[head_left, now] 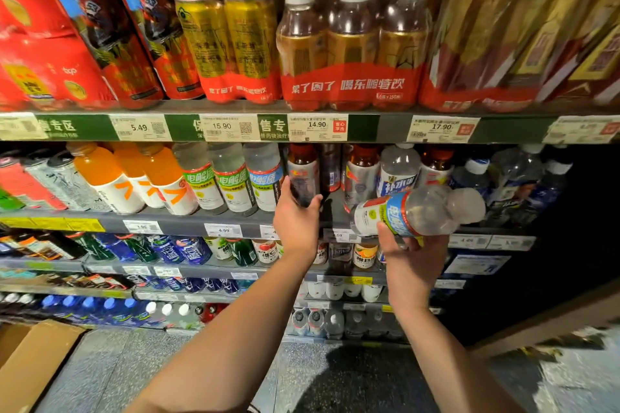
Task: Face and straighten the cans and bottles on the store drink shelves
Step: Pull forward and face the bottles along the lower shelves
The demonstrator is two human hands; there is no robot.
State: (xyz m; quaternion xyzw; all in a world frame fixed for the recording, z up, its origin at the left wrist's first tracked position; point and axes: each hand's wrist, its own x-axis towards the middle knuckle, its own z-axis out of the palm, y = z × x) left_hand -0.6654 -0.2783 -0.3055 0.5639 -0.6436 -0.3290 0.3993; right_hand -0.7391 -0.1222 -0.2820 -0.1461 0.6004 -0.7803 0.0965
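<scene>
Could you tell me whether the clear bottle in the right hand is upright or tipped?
Tipped: the clear bottle lies nearly sideways in the right hand, cap end pointing right.

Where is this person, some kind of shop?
Most likely the drinks aisle of a supermarket or convenience store. Tiered grey metal shelves are packed with drinks such as orange-capped juice bottles and shrink-wrapped gold cans, and white paper price tags line the shelf edges.

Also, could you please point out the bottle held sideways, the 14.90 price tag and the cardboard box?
sideways bottle (399,213): head view, on its blue and white label.
14.90 price tag (317,127): head view, on the printed price.
cardboard box (32,365): head view, on its open flap.
</scene>
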